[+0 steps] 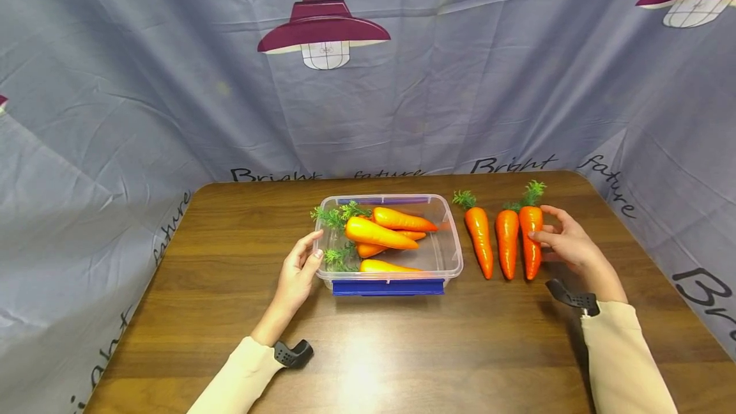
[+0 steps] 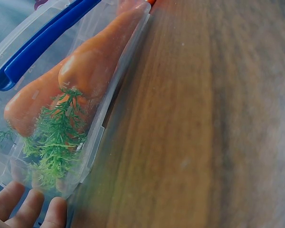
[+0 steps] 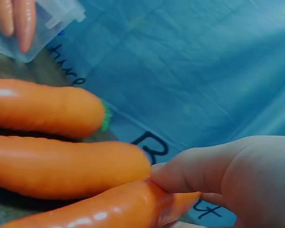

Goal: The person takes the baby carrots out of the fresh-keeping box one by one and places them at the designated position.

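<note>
Carrot (image 1: 530, 257) pinched in your right hand (image 1: 569, 248), tub (image 1: 455, 245) at your left

Your right grip is narrow: the thumb lies on the carrot's thicker end, the fingers at its outer side. The leafy top (image 1: 534, 192) rises just beyond the grip, and the orange tip points back toward you. You cannot tell from these views whether the carrot's underside touches the table (image 1: 241, 241).

Just left of that grip lies a second carrot (image 1: 506, 245), and beside it a third carrot (image 1: 480, 241), both with tips toward you. Left of those stands the clear tub, a blue latch (image 1: 388, 287) along its near side.

Your left hand (image 1: 295, 276) grips nothing; its fingers reach out, spread, against the tub's short end, thumb at the rim. Right of them, inside, are four carrots (image 1: 379, 232): three overlapping in a heap, one by the near wall, green tops (image 1: 329, 216) toward your left fingers.

Beyond both hands, past the table's far edge, hangs a grey-blue cloth (image 1: 414, 114) printed with dark-red lamps (image 1: 324, 25) and black lettering (image 1: 273, 176).
</note>
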Demonstrator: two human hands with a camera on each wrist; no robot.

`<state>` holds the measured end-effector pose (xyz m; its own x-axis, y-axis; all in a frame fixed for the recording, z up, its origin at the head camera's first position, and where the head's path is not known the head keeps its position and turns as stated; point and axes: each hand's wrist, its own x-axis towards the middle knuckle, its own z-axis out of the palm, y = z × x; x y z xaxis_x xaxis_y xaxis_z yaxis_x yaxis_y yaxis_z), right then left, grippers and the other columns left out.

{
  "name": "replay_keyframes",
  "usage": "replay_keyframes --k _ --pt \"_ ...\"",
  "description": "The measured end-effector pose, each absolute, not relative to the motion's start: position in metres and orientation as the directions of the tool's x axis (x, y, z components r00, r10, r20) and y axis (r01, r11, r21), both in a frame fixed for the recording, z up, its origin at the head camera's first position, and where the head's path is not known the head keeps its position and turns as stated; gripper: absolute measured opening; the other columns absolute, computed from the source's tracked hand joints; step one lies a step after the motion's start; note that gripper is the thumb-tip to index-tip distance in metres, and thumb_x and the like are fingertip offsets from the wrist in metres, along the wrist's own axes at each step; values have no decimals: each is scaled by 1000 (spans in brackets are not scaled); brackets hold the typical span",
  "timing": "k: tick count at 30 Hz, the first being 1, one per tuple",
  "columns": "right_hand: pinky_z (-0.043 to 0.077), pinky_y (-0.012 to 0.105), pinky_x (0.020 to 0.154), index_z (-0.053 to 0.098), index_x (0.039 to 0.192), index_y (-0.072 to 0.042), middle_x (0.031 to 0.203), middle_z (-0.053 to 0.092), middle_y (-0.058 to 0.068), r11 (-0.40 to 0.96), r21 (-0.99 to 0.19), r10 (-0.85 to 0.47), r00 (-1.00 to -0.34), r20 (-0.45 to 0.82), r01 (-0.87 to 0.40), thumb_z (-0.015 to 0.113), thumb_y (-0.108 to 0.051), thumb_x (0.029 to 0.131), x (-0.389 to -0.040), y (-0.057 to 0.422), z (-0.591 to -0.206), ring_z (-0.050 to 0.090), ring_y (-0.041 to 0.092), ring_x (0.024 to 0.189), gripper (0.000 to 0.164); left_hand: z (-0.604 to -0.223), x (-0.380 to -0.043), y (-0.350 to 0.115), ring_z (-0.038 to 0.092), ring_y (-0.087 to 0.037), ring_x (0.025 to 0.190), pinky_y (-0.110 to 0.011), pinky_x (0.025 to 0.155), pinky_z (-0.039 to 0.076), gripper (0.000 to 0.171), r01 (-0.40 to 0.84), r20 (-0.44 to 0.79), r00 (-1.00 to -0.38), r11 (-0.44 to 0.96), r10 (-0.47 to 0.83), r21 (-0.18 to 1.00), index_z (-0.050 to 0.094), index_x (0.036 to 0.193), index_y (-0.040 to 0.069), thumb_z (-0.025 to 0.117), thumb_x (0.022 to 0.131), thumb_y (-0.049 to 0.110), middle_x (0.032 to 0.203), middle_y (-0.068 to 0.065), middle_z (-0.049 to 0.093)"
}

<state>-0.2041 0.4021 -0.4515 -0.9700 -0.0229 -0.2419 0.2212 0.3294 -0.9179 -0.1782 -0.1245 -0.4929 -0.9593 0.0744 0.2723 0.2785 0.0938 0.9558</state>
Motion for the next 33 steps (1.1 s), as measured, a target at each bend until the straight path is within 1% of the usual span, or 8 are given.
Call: replay_keyframes --k 7,10,12,14,16,19,25,33 --pt "61 32 71 3 158 2 113 60 -1 391 -897 -12 -974 -227 205 65 -12 98 -210 393 -458 64 -3 85 87 -492 -178 -124 54 -2 126 -11 95 45 42 277 271 -959 90 78 957 50 142 -7 52 100 1 152 -28 48" --pt "60 30 69 5 158 5 121 61 17 435 -878 15 -977 -212 198 64 -12 99 -212 392 -460 63 -4 82 85 -492 -178 -123 54 -2 125 -11 94 45 42 286 279 -957 82 83 955 49 142 -8 51 101 1 152 -29 47" --pt "60 29 68 6 158 7 130 54 34 464 -864 27 -978 -207 195 62 -12 99 -213 392 -461 62 -4 80 83 -493 -178 -123 55 -1 123 -11 93 45 42 292 286 -955 80 83 953 49 141 -8 51 100 0 151 -30 47" --pt "59 28 67 6 158 8 138 44 43 492 -847 38 -977 -210 201 61 -13 100 -213 392 -462 61 -4 79 82 -493 -179 -123 55 1 119 -11 91 45 41 299 293 -953 77 83 951 49 141 -9 51 100 0 150 -32 47" --pt "60 28 66 7 158 8 141 40 45 504 -836 48 -974 -223 216 61 -14 100 -213 393 -462 61 -3 78 82 -493 -179 -123 55 1 114 -12 88 46 41 304 298 -951 78 83 949 49 141 -9 50 100 0 150 -32 47" --pt "60 30 66 9 158 7 138 41 43 520 -820 65 -968 -242 240 62 -16 100 -213 392 -462 62 1 75 82 -493 -179 -124 54 -3 106 -13 82 45 41 306 299 -950 76 87 949 49 141 -9 50 101 0 150 -33 47" --pt "62 35 67 8 158 7 131 45 35 502 -824 69 -962 -264 262 65 -17 98 -211 389 -459 63 3 75 86 -494 -179 -124 54 -4 105 -14 82 45 41 305 297 -951 85 87 949 49 141 -8 50 101 1 150 -31 48" --pt "63 39 68 4 158 8 134 41 37 489 -830 69 -960 -271 269 65 -18 99 -209 382 -457 62 3 76 88 -493 -178 -123 55 -2 123 -11 92 45 42 304 298 -951 88 79 949 49 141 -9 52 100 0 151 -30 48"
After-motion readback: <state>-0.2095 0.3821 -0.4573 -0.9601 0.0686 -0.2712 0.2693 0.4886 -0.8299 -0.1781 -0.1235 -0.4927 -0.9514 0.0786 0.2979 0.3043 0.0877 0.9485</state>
